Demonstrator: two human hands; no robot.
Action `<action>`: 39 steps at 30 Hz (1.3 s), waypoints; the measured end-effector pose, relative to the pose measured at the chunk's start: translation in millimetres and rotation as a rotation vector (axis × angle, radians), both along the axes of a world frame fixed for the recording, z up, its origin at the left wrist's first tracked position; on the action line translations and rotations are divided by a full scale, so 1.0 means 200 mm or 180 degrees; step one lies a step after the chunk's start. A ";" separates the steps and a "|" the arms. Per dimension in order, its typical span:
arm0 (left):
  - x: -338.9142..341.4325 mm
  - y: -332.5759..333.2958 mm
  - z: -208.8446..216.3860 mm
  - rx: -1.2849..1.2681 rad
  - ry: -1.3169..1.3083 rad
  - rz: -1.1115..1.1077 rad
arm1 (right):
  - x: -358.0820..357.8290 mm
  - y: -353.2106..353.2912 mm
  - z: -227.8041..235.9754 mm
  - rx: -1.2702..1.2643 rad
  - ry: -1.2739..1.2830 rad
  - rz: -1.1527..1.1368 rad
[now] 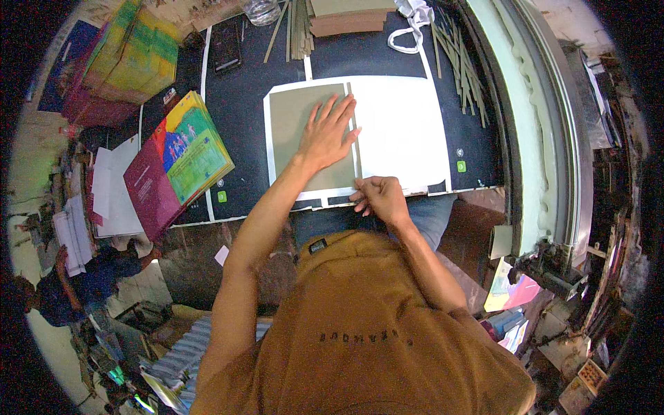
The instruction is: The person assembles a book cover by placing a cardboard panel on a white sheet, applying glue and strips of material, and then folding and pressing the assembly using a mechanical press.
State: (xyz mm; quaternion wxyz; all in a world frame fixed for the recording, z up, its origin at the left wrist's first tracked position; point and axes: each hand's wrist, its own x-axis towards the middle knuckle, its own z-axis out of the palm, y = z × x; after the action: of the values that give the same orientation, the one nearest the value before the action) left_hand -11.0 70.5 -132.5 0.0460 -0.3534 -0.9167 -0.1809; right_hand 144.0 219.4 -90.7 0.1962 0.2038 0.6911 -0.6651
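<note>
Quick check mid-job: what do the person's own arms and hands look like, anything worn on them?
The left hand and right hand are ungloved, and I make out no ring, watch or bracelet. The forearms are uncovered; short brown sleeves belong to a brown shirt with small dark lettering.

The site was a workshop, of a type consistent with bookbinding or cover making. Indicators were as follows. The dark-topped worktable (238, 124) carried a grey board (287, 128) laid on a white sheet (404, 131). Loose narrow strips (460, 66) and a stack of cut boards (348, 24) were located along the far edge. A pile of colourful printed covers or books (190, 149) occupied the left side. A heavy pale frame (529, 138) with metal edging stood at right. Cluttered materials and a second person (76, 283) were present beyond the table.
</note>
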 end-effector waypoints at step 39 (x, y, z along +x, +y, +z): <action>-0.01 -0.01 -0.01 0.0033 -0.0004 -0.0119 | 0.04 0.05 0.11 0.2976 0.1950 0.1204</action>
State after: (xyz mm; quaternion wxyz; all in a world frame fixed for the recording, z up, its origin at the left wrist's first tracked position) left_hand -12.8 67.9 -134.1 0.0438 -0.3701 -0.9090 -0.1868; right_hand 152.3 229.8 -69.5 -0.0079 -0.0595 0.9605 -0.2719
